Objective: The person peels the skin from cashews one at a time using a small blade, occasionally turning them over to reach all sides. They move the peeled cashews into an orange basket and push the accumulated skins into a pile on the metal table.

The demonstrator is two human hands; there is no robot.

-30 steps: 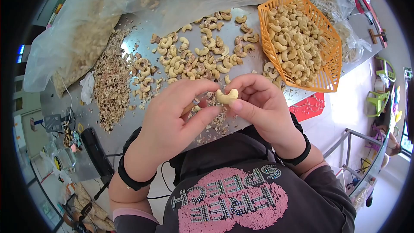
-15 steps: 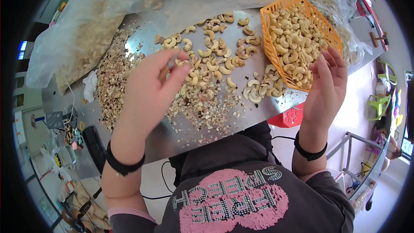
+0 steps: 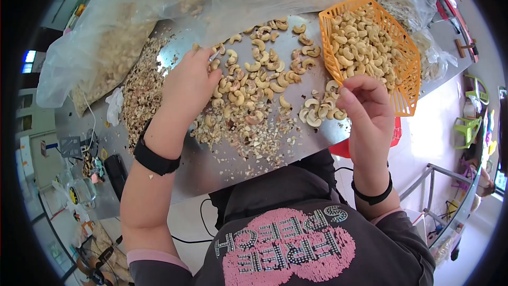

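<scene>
My left hand (image 3: 191,77) is at the left edge of the cashews, closed around a small tool with a thin metal blade (image 3: 214,55); its handle is hidden in the fingers. Loose cashews (image 3: 259,69) are spread on the metal table in front of it, some with brown skin on them. My right hand (image 3: 369,119) is raised by the near corner of the orange basket (image 3: 410,87). Its thumb and forefinger are pinched together; anything between them is too small to make out. Peeled-looking cashews (image 3: 365,42) fill much of the basket.
Brown skin flakes (image 3: 142,85) heap on the left, and pale crumbs (image 3: 248,137) lie near the front edge of the metal table (image 3: 203,172). Large clear plastic bags (image 3: 100,58) line the back and left. A red container (image 3: 341,149) sits below the table.
My left hand has moved up and left, bringing the blade into sight. My right hand has come down and left, away from the basket's side, its fingers now pinched.
</scene>
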